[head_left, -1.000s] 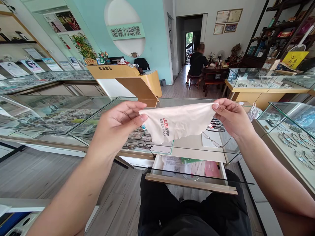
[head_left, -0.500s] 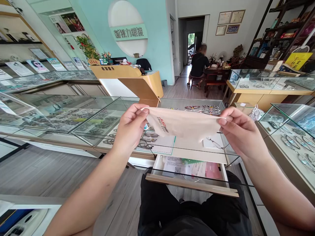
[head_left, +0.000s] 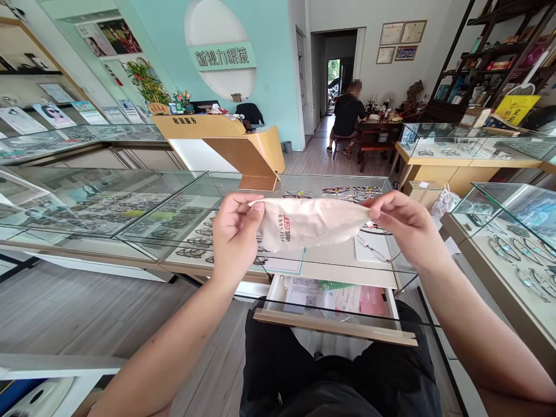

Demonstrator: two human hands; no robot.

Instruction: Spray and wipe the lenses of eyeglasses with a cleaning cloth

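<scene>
A pale beige cleaning cloth with red and dark printing hangs stretched between my hands above the glass counter. My left hand pinches its upper left corner between thumb and fingers. Its upper right corner is gripped by my right hand in the same way. Below and right of the cloth, a pair of thin-framed glasses lies on a white card. In front of my lap a drawer is pulled out, holding papers and a pink sheet.
Glass display cases with eyeglass frames stretch to the left, and another case stands on the right. Beyond is a wooden reception desk. A person in black sits at a dark table at the back.
The cloth has dropped slightly and its lower edge has swung up toward me, so the print faces the camera more fully. My right hand has come a little closer to my left.
</scene>
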